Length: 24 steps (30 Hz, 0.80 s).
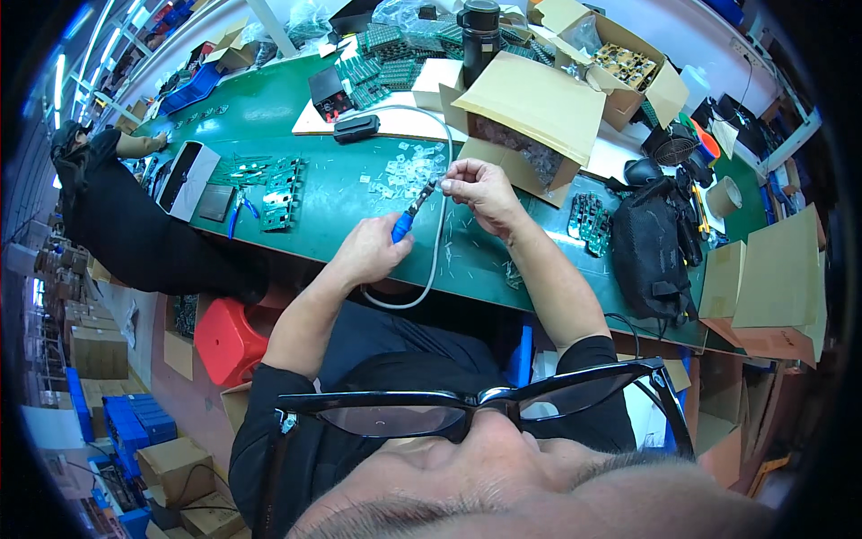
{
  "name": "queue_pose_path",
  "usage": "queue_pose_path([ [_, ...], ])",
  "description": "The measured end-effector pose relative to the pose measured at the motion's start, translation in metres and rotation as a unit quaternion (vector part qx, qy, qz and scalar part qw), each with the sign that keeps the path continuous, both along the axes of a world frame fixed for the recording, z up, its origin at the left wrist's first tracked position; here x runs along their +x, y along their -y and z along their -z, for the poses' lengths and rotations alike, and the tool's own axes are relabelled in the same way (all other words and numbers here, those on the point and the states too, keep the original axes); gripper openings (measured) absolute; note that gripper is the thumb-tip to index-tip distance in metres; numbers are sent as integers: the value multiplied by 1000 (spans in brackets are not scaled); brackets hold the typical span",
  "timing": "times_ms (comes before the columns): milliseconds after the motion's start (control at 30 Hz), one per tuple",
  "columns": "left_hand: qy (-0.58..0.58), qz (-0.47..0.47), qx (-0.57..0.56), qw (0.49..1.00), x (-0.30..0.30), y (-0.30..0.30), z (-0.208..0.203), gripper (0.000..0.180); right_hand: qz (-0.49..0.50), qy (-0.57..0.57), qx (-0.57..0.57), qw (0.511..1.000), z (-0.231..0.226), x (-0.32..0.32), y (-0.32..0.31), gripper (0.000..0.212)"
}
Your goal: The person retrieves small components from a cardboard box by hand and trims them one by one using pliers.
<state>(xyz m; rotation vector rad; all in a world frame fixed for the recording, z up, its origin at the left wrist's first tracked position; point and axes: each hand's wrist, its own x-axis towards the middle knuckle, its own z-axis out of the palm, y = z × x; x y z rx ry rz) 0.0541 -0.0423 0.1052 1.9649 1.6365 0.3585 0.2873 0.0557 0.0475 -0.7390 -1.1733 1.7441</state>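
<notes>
My left hand (370,250) is closed round the blue handle of a corded tool (404,225). Its dark metal end points up and away toward my right hand (486,192). The fingertips of that hand are pinched together at the tool's tip, on something too small to make out. A grey cable (444,229) loops across the bench around both the tool and my left hand. Just beyond the tool lies a scatter of small clear plastic pieces (406,169) on the green bench top (337,193).
An open cardboard box (543,103) of clear pieces stands beyond my right hand. Green circuit boards (283,193) and blue-handled pliers (235,216) lie left; a black bag (651,247) sits right. At far left reaches another person's hand (154,142). A red stool (229,341) stands below.
</notes>
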Motion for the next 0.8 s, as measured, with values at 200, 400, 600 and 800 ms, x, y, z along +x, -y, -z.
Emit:
queue_pose_path([
  [200,229,-53,-162,958,-7,-5,21,34,5,-19,-23,1000,2,0,-1,17],
  [400,681,-18,-316,660,-31,-20,80,65,15,-32,-59,998,8,-2,-6,18],
  [600,783,16,-356,511,-34,-35,101,68,60,57,-25,996,21,-5,-14,15],
  [800,758,32,-377,532,-37,-34,101,66,124,313,240,911,25,8,-27,34],
])
